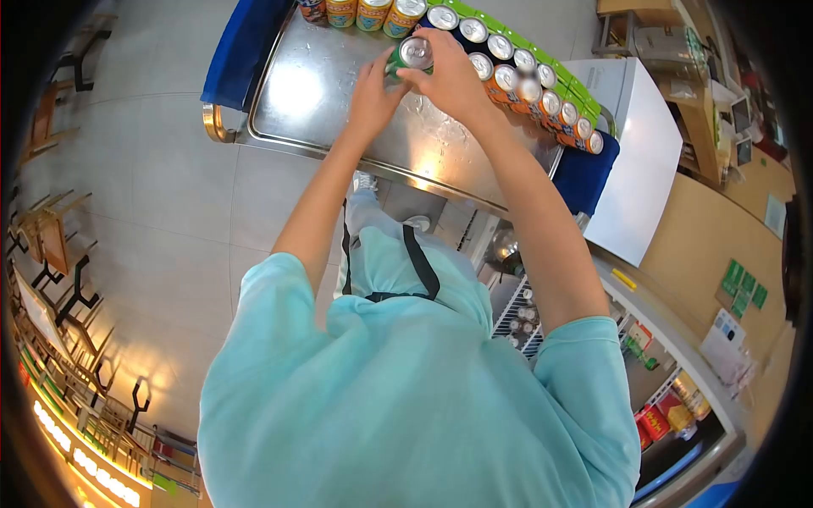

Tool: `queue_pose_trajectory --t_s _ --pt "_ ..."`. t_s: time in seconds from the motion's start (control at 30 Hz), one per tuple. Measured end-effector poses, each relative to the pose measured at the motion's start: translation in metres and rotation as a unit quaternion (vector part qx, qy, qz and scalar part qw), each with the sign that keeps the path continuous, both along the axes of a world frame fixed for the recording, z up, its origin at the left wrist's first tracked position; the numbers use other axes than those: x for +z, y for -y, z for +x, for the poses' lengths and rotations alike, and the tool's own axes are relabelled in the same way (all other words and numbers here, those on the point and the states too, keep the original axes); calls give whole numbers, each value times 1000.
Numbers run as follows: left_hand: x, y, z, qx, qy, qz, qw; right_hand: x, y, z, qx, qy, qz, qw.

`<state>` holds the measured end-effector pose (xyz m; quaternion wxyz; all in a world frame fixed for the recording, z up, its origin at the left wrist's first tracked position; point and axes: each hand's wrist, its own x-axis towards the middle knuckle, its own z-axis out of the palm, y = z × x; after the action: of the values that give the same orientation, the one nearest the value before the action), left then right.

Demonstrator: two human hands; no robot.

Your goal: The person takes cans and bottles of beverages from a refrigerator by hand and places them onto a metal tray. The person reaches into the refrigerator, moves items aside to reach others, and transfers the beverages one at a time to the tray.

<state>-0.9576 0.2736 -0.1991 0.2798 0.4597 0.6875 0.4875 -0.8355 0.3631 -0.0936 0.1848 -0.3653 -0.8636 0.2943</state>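
Over the steel tray top (pixel 322 102) of a cart, I have a green soda can (pixel 413 57) between both hands, its silver lid facing up. My left hand (pixel 374 97) is closed against its left side. My right hand (pixel 447 74) curls round the right side, thumb in front and fingers behind. Just beyond stand rows of upright cans: several yellow-orange cans (pixel 373 15) at the back and several orange cans (pixel 506 83) to the right, with dark cans (pixel 474 32) behind these. The underside of the green can is hidden by my hands.
A green plastic rail (pixel 508 30) borders the far side of the cans. Blue covers (pixel 241 51) hang at the cart's ends. A white box-like unit (pixel 635 161) stands at right, above an open fridge with stocked racks (pixel 521 317). Chairs (pixel 55 245) line the left.
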Motion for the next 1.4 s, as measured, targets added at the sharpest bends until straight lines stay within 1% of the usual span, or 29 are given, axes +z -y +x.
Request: queue_pose_trajectory --t_s 0.03,0.07,0.1,0.17,0.2,0.3,0.33,0.43,0.53,0.63,0.67,0.73,0.8,0.83,0.87,0.9,0.93,1.0,1.03,1.07,1.13,1.2,1.27,1.33,1.4 --pt "-8 -10 -1 7 2 9 1000 -2 -8 -6 0 3 1 1000" --pt "-15 -20 -3 14 2 18 1000 -8 -17 -10 15 12 76 997" --pt "-21 -29 -6 20 -2 29 999 -11 -23 -14 15 34 104 994" --pt "-32 -40 -7 17 12 9 1000 -16 -29 -18 8 71 160 985" --pt "-37 -42 -8 14 18 -3 1000 -22 -32 -18 3 82 170 982" --pt "-44 -44 -6 0 -26 -67 997 -28 -32 -17 -14 124 198 972" --pt "-45 -44 -6 -2 -29 -85 996 -31 -32 -17 -14 142 180 973" --pt "-48 -43 -7 -12 23 -94 995 -36 -32 -16 -12 140 178 974" --pt "-50 -43 -6 -15 16 -95 995 -30 -24 -7 -23 123 199 972" --pt "-56 -37 -3 21 -28 -54 998 -13 -1 16 -52 76 132 987" --pt "-57 -32 -4 25 6 -77 997 -11 11 29 -63 58 147 986" --pt "-53 -11 -5 26 75 -123 989 -1 42 64 -80 40 28 996" --pt "-61 25 -8 -15 95 -176 980 -12 84 109 -117 81 -20 990" --pt "-64 47 -6 -25 111 -179 977 -23 106 136 -137 69 -75 985" --pt "-64 69 -4 -35 127 -183 974 -35 128 160 -156 54 -128 978" --pt "-59 91 0 -38 139 -203 968 -41 154 183 -200 42 -170 964" --pt "-52 112 6 -44 152 -225 961 -46 178 203 -245 28 -210 946" --pt "-60 151 20 -65 157 -223 960 -58 216 238 -305 0 -289 908" --pt "-56 167 30 -65 169 -239 954 -63 231 255 -335 -14 -326 884" --pt "-52 179 41 -68 181 -255 947 -68 241 268 -350 -34 -321 880" --pt "-37 188 60 -130 147 -290 937 -78 255 282 -383 -72 -304 869" --pt "-29 185 82 -202 66 -253 944 -94 256 292 -404 -131 -288 858" --pt "-21 168 103 -256 82 -249 930 -56 240 288 -400 -144 -188 885" --pt "8 142 132 -300 42 -198 932 -20 226 290 -417 -180 -207 867" --pt "32 117 164 -349 54 -173 920 25 217 304 -405 -147 -184 883"
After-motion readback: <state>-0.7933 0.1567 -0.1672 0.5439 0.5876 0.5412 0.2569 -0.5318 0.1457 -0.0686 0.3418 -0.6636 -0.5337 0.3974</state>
